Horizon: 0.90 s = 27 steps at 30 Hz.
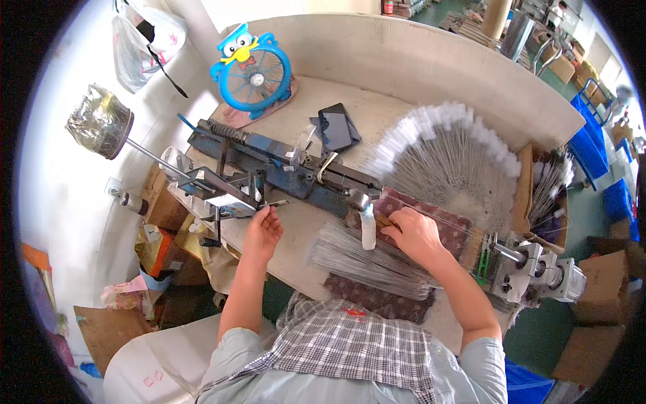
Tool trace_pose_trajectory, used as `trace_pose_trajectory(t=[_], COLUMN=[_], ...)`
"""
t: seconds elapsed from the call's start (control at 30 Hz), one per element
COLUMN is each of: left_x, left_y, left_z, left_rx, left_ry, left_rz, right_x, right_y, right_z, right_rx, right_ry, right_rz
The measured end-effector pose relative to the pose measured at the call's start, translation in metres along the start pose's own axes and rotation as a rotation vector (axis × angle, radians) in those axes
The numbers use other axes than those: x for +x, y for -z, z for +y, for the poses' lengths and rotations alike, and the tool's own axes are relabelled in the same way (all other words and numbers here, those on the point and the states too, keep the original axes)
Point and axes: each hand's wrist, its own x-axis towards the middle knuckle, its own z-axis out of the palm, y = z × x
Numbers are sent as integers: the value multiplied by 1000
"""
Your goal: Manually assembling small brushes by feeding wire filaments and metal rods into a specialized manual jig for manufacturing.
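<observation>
At the near side of the blue machine (299,185), the left hand (264,232) had its fingertips together, any grip unclear. The right hand (414,236) curled loosely beside the machine's wrapped handle (368,229), contents hidden. Thin wires (373,259) lay before the machine; a brush from the right forearm (464,291) could have scattered them.

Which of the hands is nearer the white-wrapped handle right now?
Right. The right hand is just to the right of the white-wrapped handle; the left hand is clearly farther away, off to the handle's left.
</observation>
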Motion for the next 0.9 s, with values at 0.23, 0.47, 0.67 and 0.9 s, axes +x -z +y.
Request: trace_pose_trajectory(t=[0.23, 0.47, 0.67, 0.9], left_x=[4, -80, -89, -85], left_y=[-14, -109, -189, -202], left_z=[-14, -68, -102, -117], left_rx=[-204, 103, 149, 230], left_ry=[-90, -234, -102, -114], left_rz=[85, -418, -664, -644], right_x=[-33, -29, -38, -50], right_y=[39, 86, 92, 101], right_z=[-8, -7, 7, 20], right_rx=[6, 64, 246, 568], right_ry=[60, 52, -114, -244], right_rz=[25, 289, 282, 148])
